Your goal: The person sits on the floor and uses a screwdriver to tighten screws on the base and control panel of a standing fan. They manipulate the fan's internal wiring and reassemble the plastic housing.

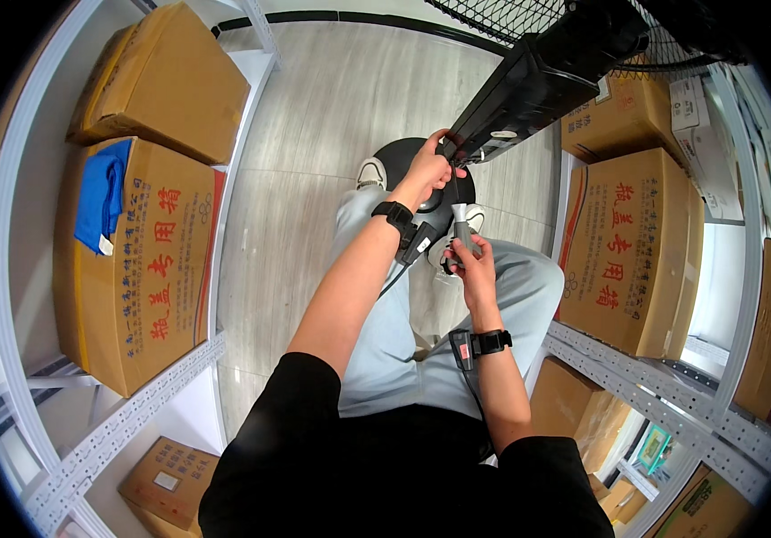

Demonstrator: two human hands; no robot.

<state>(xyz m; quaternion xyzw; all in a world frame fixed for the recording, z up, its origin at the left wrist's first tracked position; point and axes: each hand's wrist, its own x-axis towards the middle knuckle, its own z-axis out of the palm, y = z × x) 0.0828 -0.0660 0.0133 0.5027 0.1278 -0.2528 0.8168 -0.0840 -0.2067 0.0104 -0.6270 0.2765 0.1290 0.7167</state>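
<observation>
Black short-sleeved shirt (403,475), pale blue trousers (381,368), whitish shoes (372,172), black wristbands (492,342), thin cables (475,392)

Lone head-worn fisheye view, steeply downward from above, fairly near both hands (430,170).

A black, wire-caged pedestal fan (518,100) stands on its round base (398,154), a grey cylindrical implement (463,232) with pale flared end (459,211) held nearby.
</observation>
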